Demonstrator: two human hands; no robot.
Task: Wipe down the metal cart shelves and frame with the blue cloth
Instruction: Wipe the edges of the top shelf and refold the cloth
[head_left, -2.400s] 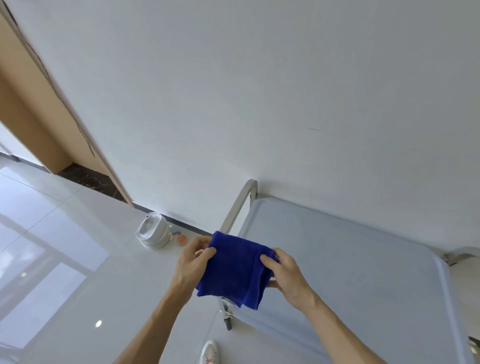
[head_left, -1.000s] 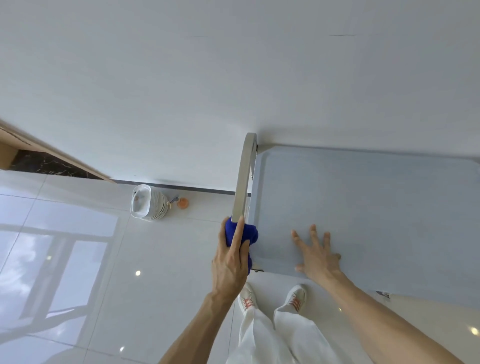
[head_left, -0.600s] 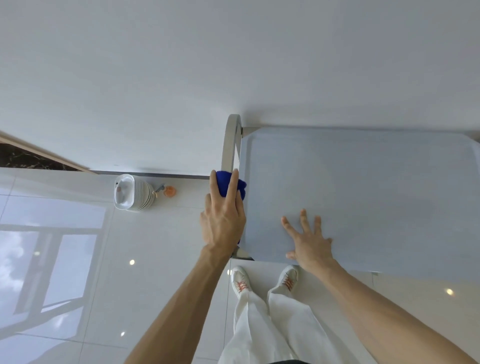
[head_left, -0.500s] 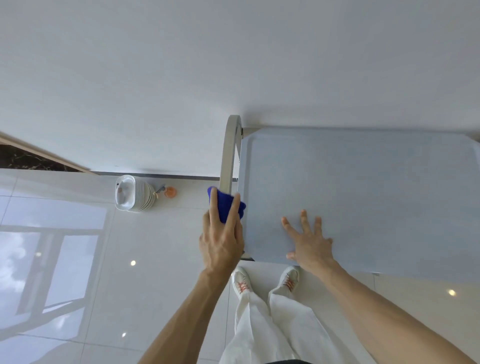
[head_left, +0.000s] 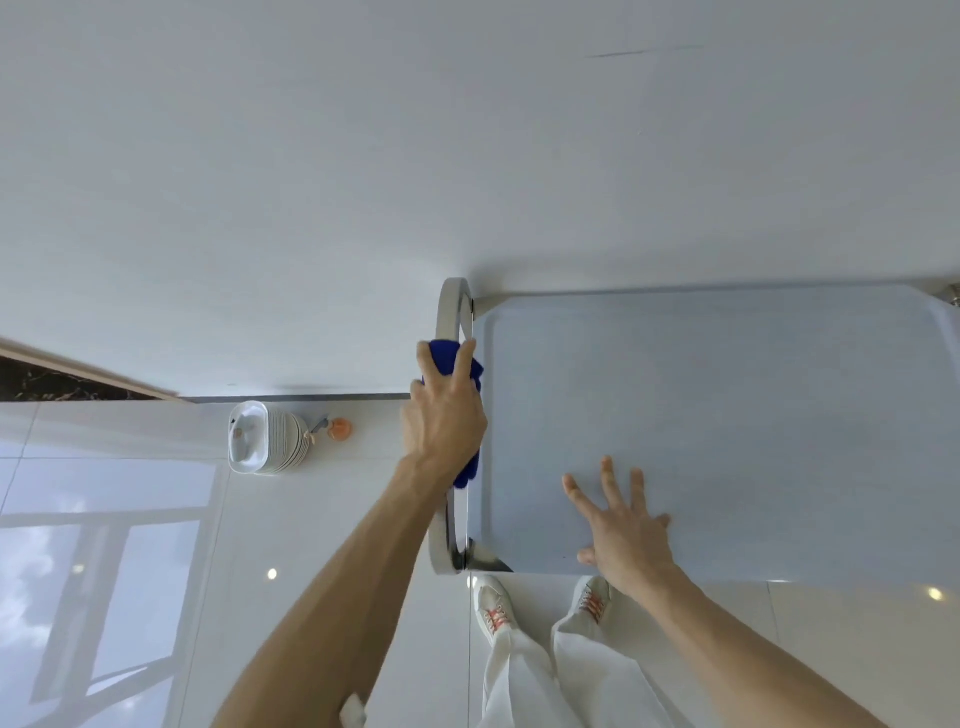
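Fingers (head_left: 457, 366) of the left hand (head_left: 441, 421) clamp the blue cloth (head_left: 447, 353) round the cart handle (head_left: 451, 312).

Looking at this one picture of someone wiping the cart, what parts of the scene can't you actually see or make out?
Head view only:
- Lower shelves and wheels: hidden beneath the top shelf.
- Handle rail: its middle is covered by the left hand and blue cloth.
- Cart's right end: cut off by the picture edge.
- Small orange object beside the stacked dishes: too small to identify.
- Dirt on the shelf: none discernible.
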